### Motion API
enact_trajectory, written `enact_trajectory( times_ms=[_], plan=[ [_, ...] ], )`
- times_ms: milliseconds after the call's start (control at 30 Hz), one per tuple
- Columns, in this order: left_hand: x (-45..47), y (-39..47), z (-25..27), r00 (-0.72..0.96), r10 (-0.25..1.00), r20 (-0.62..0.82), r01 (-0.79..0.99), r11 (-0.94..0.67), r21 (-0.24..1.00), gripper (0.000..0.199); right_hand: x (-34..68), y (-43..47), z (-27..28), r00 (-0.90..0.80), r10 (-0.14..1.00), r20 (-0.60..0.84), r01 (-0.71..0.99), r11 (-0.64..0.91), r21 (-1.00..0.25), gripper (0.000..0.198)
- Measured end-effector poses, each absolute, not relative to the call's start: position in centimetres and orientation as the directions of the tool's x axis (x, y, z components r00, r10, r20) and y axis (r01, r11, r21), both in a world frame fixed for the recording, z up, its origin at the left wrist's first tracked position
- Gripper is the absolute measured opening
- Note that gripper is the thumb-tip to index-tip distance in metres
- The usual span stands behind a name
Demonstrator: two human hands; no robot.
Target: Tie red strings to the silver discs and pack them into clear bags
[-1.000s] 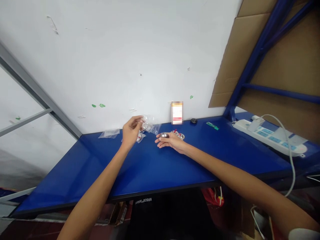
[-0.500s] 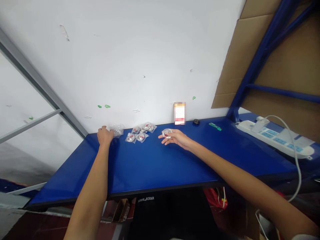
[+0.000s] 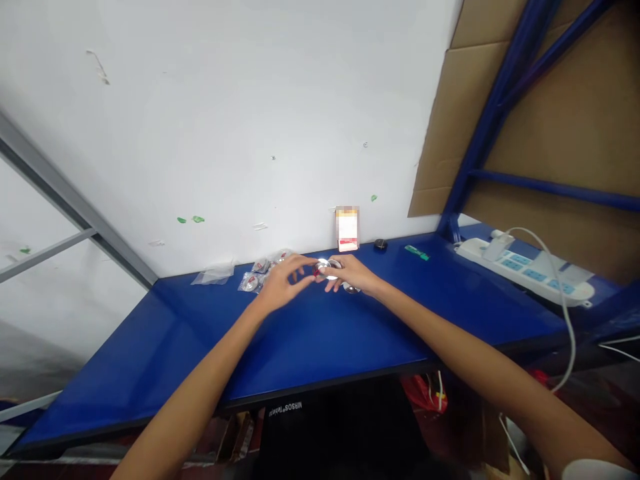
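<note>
Between my two hands is a round, shiny silver piece point(image 3: 324, 265) with a red part at its left side; its exact kind is unclear. My right hand point(image 3: 354, 272) grips it from the right, thumb on top. My left hand point(image 3: 286, 281) pinches its left edge between thumb and fingers. Under the right hand's fingers shows another shiny round piece point(image 3: 352, 289), partly hidden. Several similar round pieces in clear bags point(image 3: 249, 281) lie on the blue table point(image 3: 320, 340) behind my left hand, which covers part of them. Further left is a flat clear plastic bag point(image 3: 214, 273).
A small upright card or screen point(image 3: 348, 229), blurred out, leans on the wall. To its right are a black round object point(image 3: 381, 245) and a green object point(image 3: 417, 252). A white power strip point(image 3: 525, 270) with a cable lies at the right, beside a blue metal frame point(image 3: 480, 147).
My left hand has left the clear plastic at the left and moved right to the silver piece in my right hand. The view has shifted slightly. Another shiny round piece now shows below my right hand.
</note>
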State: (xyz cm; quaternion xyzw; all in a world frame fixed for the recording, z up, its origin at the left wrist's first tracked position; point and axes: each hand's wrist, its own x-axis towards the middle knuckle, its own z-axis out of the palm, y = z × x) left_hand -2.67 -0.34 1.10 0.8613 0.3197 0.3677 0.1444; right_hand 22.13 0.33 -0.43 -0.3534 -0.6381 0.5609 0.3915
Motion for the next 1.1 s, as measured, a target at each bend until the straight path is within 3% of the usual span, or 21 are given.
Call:
enact_trajectory(
  times_ms=[133,300,400,533,633,733,867,1100],
  plan=[
    [-0.7,-1.3,-0.6,0.541,0.532,0.651,0.410,-0.843,0.349,0.027,22.1,-0.1,-0.5,-0.544,0.837,0.054,0.025,0.080,-0.996,0.046],
    [-1.6,0.1,-1.7,0.419,0.551,0.721,0.378,-0.828,0.414,0.019,22.1,0.0,-0.7,-0.619,0.785,-0.004,-0.001,-0.005,-1.000,0.047],
    [-1.8,0.4,-1.7,0.423,0.628,0.654,0.413,-0.776,0.478,0.021,22.3,0.5,-0.8,-0.529,0.843,0.091,0.121,0.181,-0.976,0.036],
    [-0.7,-0.2,-2.3,0.469,0.699,0.540,0.480,-0.715,0.509,0.025,23.8,1.9,-0.7,-0.339,0.852,0.398,0.469,0.520,-0.714,0.018],
    [0.5,-0.6,-3.1,0.553,0.683,0.477,0.500,-0.731,0.465,0.025,25.8,3.3,-0.7,-0.303,0.815,0.494,0.662,0.553,-0.506,0.012],
    [1.0,-0.5,-3.7,0.595,0.675,0.437,0.468,-0.732,0.494,0.026,27.5,4.6,-1.0,-0.294,0.832,0.470,0.749,0.507,-0.428,0.015],
    [0.5,-0.2,-3.7,0.610,0.664,0.432,0.376,-0.722,0.580,0.026,28.3,5.4,-1.7,-0.332,0.860,0.387,0.779,0.481,-0.403,0.021],
    [0.2,-0.4,-3.3,0.707,0.580,0.405,0.428,-0.806,0.409,0.020,27.7,4.5,-0.9,-0.458,0.791,0.407,0.664,0.608,-0.435,0.025]
  ],
)
